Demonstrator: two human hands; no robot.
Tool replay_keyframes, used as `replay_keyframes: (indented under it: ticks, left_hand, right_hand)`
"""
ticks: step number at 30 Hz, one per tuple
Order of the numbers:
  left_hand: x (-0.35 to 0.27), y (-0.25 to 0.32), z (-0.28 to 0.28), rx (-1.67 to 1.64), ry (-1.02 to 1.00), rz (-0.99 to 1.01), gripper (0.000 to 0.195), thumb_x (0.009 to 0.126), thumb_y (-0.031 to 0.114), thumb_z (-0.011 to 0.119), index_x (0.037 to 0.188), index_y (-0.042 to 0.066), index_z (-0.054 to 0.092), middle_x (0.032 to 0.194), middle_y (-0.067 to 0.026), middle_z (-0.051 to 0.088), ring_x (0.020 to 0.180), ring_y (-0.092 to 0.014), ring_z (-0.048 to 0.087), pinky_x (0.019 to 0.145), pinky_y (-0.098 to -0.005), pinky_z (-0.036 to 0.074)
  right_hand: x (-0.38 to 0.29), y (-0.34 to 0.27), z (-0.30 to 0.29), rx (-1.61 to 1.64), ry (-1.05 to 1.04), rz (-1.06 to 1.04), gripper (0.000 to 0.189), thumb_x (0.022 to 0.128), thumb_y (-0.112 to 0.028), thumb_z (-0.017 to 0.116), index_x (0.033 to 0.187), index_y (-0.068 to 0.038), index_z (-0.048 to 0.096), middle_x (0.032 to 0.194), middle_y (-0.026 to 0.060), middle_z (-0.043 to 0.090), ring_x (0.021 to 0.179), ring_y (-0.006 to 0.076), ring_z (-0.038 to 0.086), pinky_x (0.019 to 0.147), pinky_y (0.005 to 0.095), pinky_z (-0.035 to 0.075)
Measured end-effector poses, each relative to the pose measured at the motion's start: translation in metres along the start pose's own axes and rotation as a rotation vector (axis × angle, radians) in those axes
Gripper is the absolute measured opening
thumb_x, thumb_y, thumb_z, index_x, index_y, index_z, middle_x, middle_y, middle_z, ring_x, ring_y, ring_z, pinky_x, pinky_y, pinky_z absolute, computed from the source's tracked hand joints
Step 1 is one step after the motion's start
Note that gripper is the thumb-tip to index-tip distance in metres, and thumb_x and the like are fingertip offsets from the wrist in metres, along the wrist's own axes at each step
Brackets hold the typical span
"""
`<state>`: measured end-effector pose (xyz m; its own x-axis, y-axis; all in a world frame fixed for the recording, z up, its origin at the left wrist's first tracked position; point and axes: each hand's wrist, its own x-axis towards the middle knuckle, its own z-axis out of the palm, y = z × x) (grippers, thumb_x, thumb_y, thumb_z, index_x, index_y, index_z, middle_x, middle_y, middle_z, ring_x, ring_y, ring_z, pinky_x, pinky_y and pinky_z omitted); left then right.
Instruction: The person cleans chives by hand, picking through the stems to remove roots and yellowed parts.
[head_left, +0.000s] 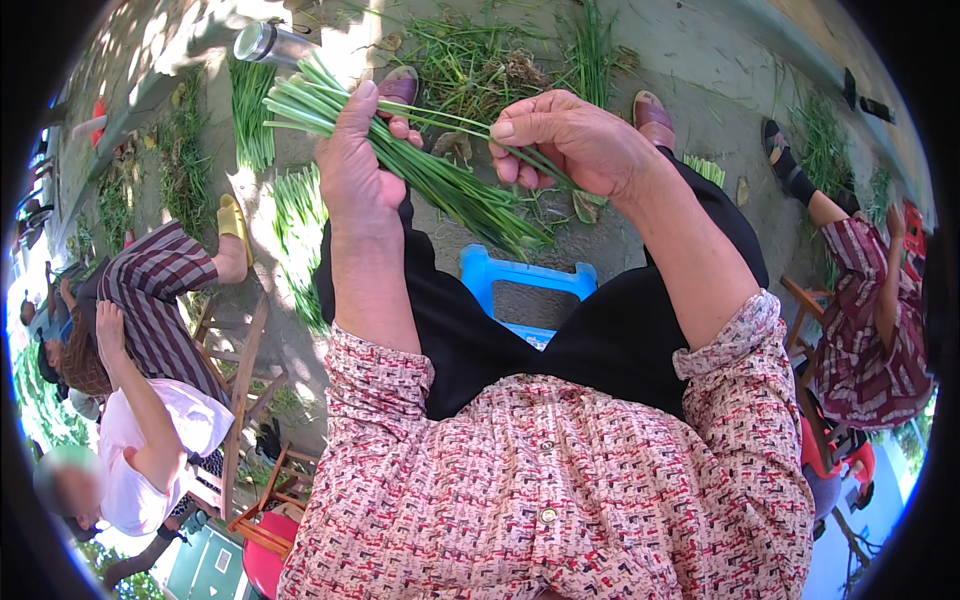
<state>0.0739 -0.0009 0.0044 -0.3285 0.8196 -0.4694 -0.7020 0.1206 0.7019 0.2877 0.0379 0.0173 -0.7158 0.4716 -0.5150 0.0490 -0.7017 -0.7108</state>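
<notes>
My left hand (367, 150) is closed around a bundle of long green stalks with pale cut ends (450, 184), perhaps garlic chives. The pale ends point up and left, the dark tips down and right. Beside it my right hand (555, 142) pinches a few thin stalks (442, 118) between thumb and fingers; they run across to the bundle at my left hand. Below the hands, a blue plastic stool (525, 271) shows between my knees. Neat piles of green stalks lie on the ground left of my legs, one nearer (296, 232) and one farther (253, 112).
Loose greens with dry roots (480, 67) lie on the ground ahead, near my shoes. A clear bottle (274, 45) lies at the upper left. People sit on wooden chairs at both sides, one in striped trousers (161, 262), another in patterned red clothes (862, 330).
</notes>
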Motion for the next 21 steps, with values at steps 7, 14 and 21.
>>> replay_keyframes:
  ticks: [7, 14, 21]
  left_hand:
    - [0.001, 0.014, -0.009, -0.003, 0.074, 0.052, 0.018, 0.084, 0.014, 0.068, 0.086, 0.002, 0.055, 0.072, -0.0065, 0.057, 0.057, -0.015, 0.055, 0.051, -0.0334, 0.047]
    - [0.003, 0.03, -0.022, -0.025, 0.095, 0.057, 0.019, 0.085, 0.016, 0.068, 0.091, 0.003, 0.056, 0.077, -0.0055, 0.059, 0.059, -0.014, 0.054, 0.059, -0.036, 0.045]
    - [0.009, 0.037, -0.031, -0.06, 0.172, 0.108, 0.019, 0.085, 0.016, 0.068, 0.09, 0.003, 0.056, 0.076, -0.0045, 0.058, 0.057, -0.014, 0.054, 0.058, -0.0363, 0.046]
  right_hand:
    - [-0.003, 0.0, -0.005, 0.021, 0.003, 0.016, 0.029, 0.091, -0.028, 0.057, 0.086, 0.0, 0.065, 0.065, 0.0054, 0.062, 0.052, 0.0087, 0.054, 0.047, 0.0211, 0.042]
    - [-0.009, -0.009, 0.001, 0.029, 0.074, 0.117, 0.058, 0.097, -0.047, 0.04, 0.098, 0.006, 0.063, 0.077, 0.0137, 0.068, 0.058, 0.0149, 0.062, 0.05, 0.0222, 0.046]
    - [-0.015, -0.01, -0.01, 0.071, 0.017, 0.15, 0.064, 0.097, -0.051, 0.036, 0.108, 0.008, 0.058, 0.089, 0.0193, 0.069, 0.071, 0.0201, 0.068, 0.056, 0.0247, 0.051]
